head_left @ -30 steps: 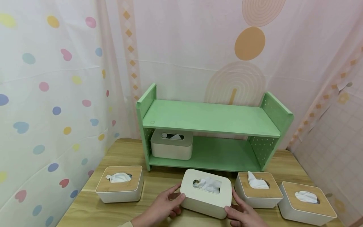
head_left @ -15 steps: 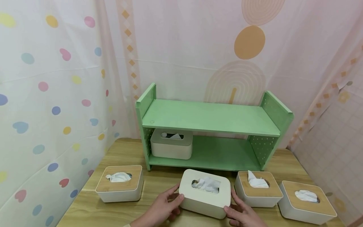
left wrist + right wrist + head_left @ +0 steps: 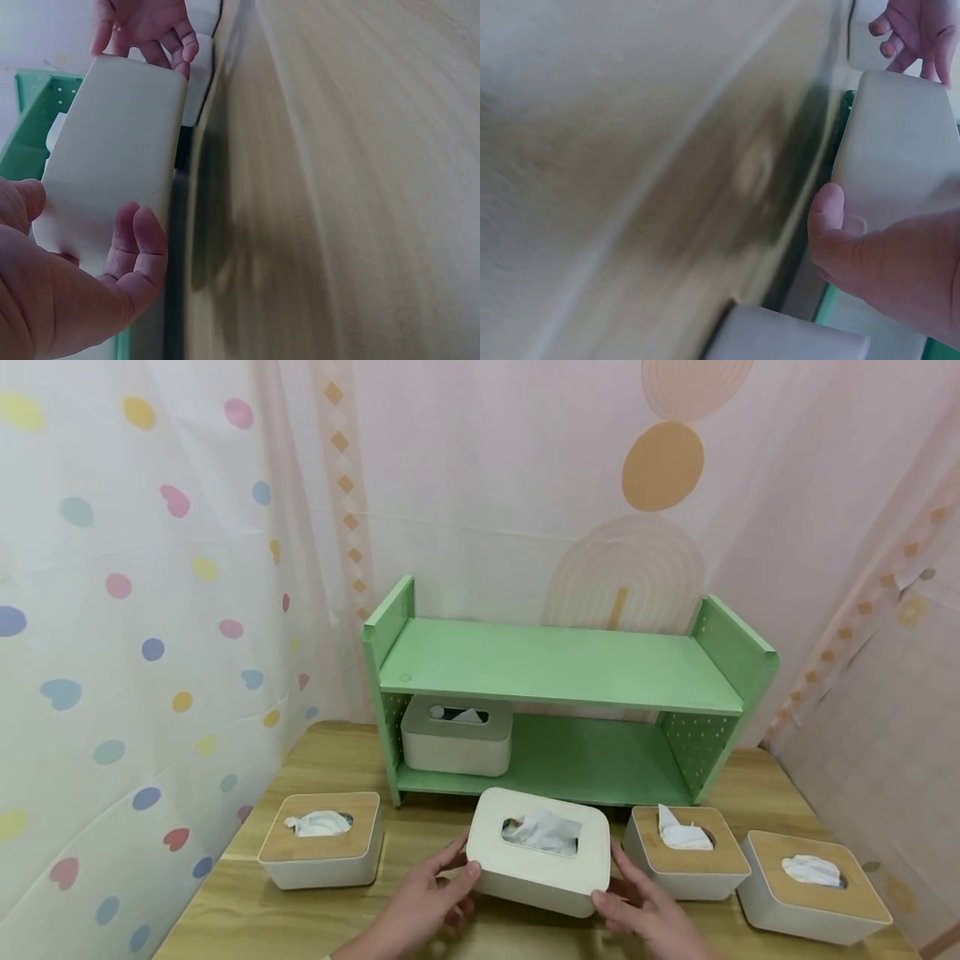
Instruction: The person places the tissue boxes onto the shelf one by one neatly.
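Observation:
Between my two hands is an off-white tissue box (image 3: pixel 536 881), with white tissue (image 3: pixel 543 831) poking from the oval slot in its lid. My left hand (image 3: pixel 423 897) grips its left end, thumb at the front corner. At the opposite end my right hand (image 3: pixel 648 906) holds it the same way. Both wrist views show a gap between the box (image 3: pixel 112 150) and the wooden table (image 3: pixel 337 187), with a shadow below. The box is tilted, its lid hidden from the left wrist view.
A green two-tier shelf (image 3: pixel 562 668) stands behind, with a similar tissue box (image 3: pixel 457 752) at the left of its lower tier. One wood-topped tissue box (image 3: pixel 322 847) sits at left; two more, a nearer one (image 3: pixel 686 856) and an outer one (image 3: pixel 813 893), sit at right. Patterned curtains (image 3: pixel 480 468) hang around.
The off-white tissue box has risen slightly and moved a little toward the shelf, both hands moving with it. The other boxes keep their places; the head view has shifted slightly.

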A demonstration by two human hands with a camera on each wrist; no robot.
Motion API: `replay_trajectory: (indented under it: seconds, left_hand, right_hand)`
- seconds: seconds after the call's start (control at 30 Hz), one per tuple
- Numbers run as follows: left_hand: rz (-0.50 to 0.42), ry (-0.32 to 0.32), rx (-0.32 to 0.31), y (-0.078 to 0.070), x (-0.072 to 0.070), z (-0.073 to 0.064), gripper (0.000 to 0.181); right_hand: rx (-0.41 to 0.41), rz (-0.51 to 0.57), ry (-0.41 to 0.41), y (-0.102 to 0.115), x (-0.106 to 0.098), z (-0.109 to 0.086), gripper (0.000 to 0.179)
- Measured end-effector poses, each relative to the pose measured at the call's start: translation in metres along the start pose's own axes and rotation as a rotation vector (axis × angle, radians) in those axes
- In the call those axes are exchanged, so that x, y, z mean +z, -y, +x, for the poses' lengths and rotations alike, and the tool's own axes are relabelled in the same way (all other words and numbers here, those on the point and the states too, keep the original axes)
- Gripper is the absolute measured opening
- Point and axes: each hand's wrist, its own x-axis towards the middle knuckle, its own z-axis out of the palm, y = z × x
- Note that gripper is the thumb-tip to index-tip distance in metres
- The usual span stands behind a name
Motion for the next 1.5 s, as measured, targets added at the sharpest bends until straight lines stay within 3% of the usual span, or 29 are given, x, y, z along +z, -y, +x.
replay_trajectory:
  seconds: [0.17, 0.5, 0.73, 0.97, 1.33, 1.5]
  left_hand:
    - [0.008, -0.018, 0.086, -0.009, -0.002, 0.001, 0.071]
    - [-0.043, -0.046, 0.108, -0.035, 0.003, 0.009, 0.071]
    - [-0.062, -0.021, 0.110, -0.059, 0.014, 0.033, 0.076]
    - [-0.060, -0.016, 0.104, -0.077, 0.028, 0.058, 0.075]
    - [-0.077, 0.004, -0.007, -0.086, 0.039, 0.102, 0.083]
    - [-0.070, 0.019, -0.033, -0.084, 0.044, 0.115, 0.084]
  right_hand:
    - [-0.069, -0.019, -0.007, 0.019, -0.001, -0.007, 0.094]
    - [-0.102, -0.046, -0.021, 0.059, -0.019, -0.012, 0.092]
    - [-0.092, -0.086, -0.066, 0.079, -0.050, -0.004, 0.088]
    - [-0.107, -0.072, 0.000, 0.091, -0.086, 0.014, 0.087]
    - [-0.047, -0.173, -0.014, 0.112, -0.112, 0.055, 0.089]
    - [0.013, -0.195, -0.006, 0.110, -0.121, 0.073, 0.091]
